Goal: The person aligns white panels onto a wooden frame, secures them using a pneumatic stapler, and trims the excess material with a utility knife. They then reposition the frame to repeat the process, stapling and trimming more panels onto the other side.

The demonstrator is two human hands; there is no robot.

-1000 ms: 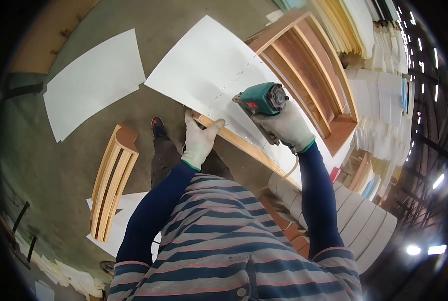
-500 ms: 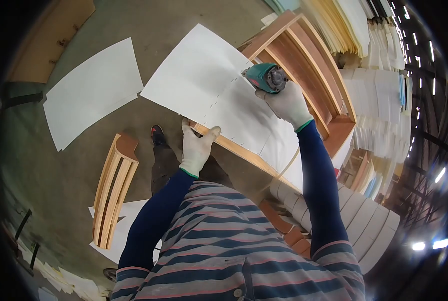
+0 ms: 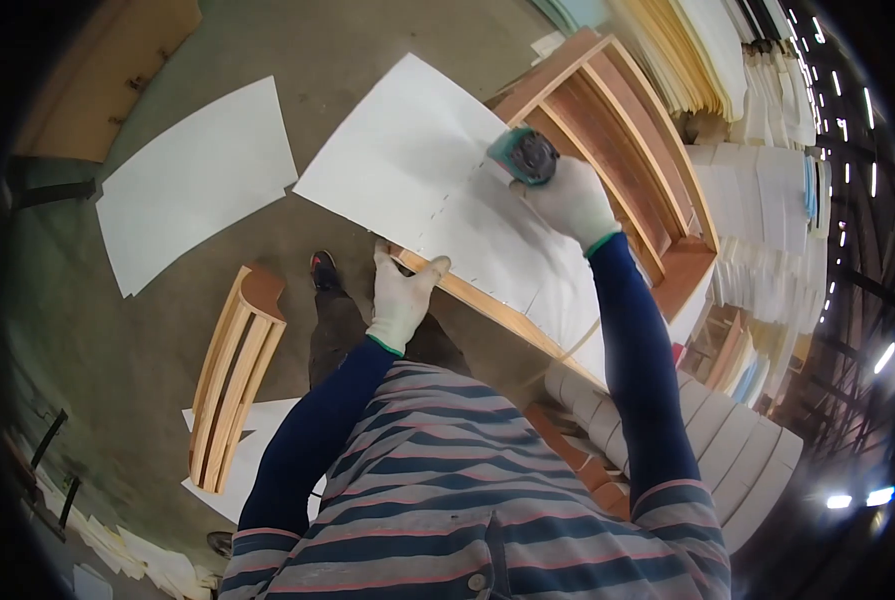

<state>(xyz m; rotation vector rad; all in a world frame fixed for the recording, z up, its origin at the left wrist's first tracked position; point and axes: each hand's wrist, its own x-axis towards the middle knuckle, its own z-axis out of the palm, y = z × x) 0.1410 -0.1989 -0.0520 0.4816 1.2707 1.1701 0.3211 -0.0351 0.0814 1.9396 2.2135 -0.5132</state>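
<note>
My right hand (image 3: 572, 200), in a white glove, is wrapped round a teal power tool (image 3: 523, 156) held over a white sheet (image 3: 417, 150). The sheet covers a curved wooden frame, and dashed rows of small marks run across it. My left hand (image 3: 404, 293), gloved too, grips the near wooden edge (image 3: 497, 315) of that frame at its left end, thumb on top and fingers partly hidden. The tool's tip is hidden behind its body.
Beyond the sheet stands a curved wooden frame (image 3: 607, 130). A slatted curved piece (image 3: 235, 385) and a loose white sheet (image 3: 202, 180) lie at the left. A brown board (image 3: 107, 80) is at the upper left, and stacked white panels (image 3: 757, 190) stand at the right.
The tool in my right hand has moved slightly up and left over the sheet and tilted. My left hand keeps its hold on the edge. The whole view has shifted slightly.
</note>
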